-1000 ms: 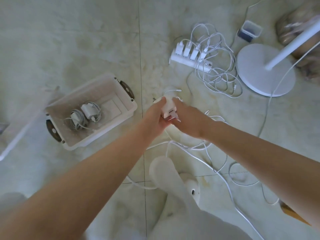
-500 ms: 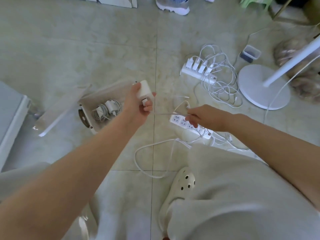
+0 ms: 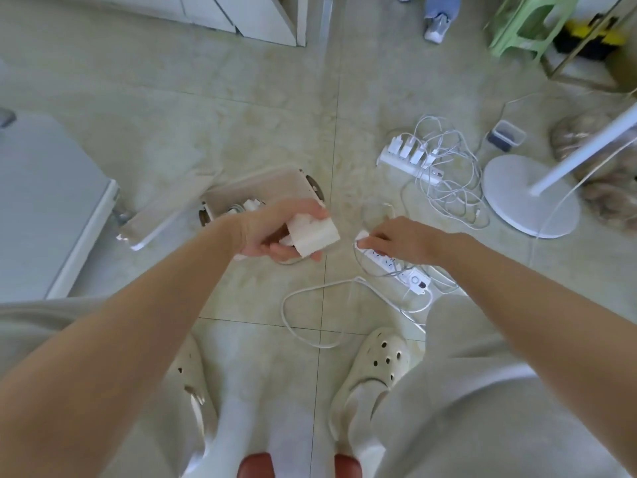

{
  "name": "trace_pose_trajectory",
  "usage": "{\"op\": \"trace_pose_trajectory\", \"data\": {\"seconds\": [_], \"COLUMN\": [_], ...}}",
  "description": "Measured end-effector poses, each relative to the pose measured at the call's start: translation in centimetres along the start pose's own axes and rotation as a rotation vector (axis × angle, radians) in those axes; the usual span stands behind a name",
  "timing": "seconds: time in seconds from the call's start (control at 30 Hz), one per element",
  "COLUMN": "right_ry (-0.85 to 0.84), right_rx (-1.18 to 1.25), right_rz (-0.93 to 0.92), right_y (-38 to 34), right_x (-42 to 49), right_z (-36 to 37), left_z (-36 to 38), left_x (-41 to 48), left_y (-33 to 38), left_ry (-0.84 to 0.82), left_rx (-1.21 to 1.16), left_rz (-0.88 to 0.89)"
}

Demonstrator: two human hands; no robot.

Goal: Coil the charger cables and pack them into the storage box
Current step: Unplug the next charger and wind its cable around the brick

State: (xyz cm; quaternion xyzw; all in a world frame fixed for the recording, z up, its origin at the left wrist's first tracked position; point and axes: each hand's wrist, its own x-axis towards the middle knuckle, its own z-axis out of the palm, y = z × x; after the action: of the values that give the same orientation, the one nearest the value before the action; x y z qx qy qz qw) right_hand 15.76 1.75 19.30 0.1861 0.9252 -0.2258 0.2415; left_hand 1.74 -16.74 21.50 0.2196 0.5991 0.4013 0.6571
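My left hand point(image 3: 275, 232) grips a white charger brick point(image 3: 315, 236) just in front of the white storage box point(image 3: 262, 186). That box sits on the floor with coiled chargers point(image 3: 246, 207) inside, mostly hidden by my hand. My right hand point(image 3: 400, 239) pinches the thin white cable point(image 3: 360, 260) that loops down past the near power strip point(image 3: 396, 267). A thicker white cable point(image 3: 310, 312) lies looped on the tiles between my feet. Farther right, a second power strip point(image 3: 408, 157) carries several plugged chargers with tangled cables point(image 3: 448, 181).
A clear box lid point(image 3: 162, 215) leans left of the box. A fan base point(image 3: 531, 198) and pole stand at right, with a small container point(image 3: 506, 136) behind it. A grey cabinet point(image 3: 44, 201) is at left, a green stool point(image 3: 527, 22) far back right. My feet are in white clogs point(image 3: 372, 374).
My view has tilted up and back. My left hand has turned the charger brick and lowered it nearer the box. My right hand has stayed pinching the cable above the near power strip.
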Motion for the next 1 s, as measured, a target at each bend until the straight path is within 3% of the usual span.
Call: {"op": "trace_pose_trajectory", "data": {"seconds": [0.07,0.17,0.47,0.57,0.7,0.83,1.0], "right_ry": [0.118,0.261,0.426,0.346,0.174,0.083,0.042], "right_rx": [-0.061,-0.115,0.113,0.259,0.569,0.496,0.482], "right_rz": [-0.044,-0.07,-0.114,-0.099,-0.107,-0.158,-0.223], "right_y": [-0.8,-1.7,-6.2,-7.6,-9.3,-9.1,-7.3], "right_x": [-0.4,-0.7,-1.7,-2.2,-3.2,-2.8,-2.0], "right_z": [1.4,2.8,3.4,4.2,6.4,8.2,9.2], "left_z": [0.7,1.0,0.7,1.7,2.4,2.6,3.6], "left_x": [-0.4,0.0,0.4,1.3,2.3,2.8,2.6], "left_y": [-0.4,-1.9,-5.9,-5.9,-6.0,-6.2,-4.6], "left_ry": [0.032,0.118,0.57,0.707,0.749,0.765,0.581], "left_rx": [0.262,0.407,0.472,0.28,-0.037,-0.344,-0.868], "left_rz": [-0.11,-0.134,0.164,0.226,0.221,0.203,0.335]}}
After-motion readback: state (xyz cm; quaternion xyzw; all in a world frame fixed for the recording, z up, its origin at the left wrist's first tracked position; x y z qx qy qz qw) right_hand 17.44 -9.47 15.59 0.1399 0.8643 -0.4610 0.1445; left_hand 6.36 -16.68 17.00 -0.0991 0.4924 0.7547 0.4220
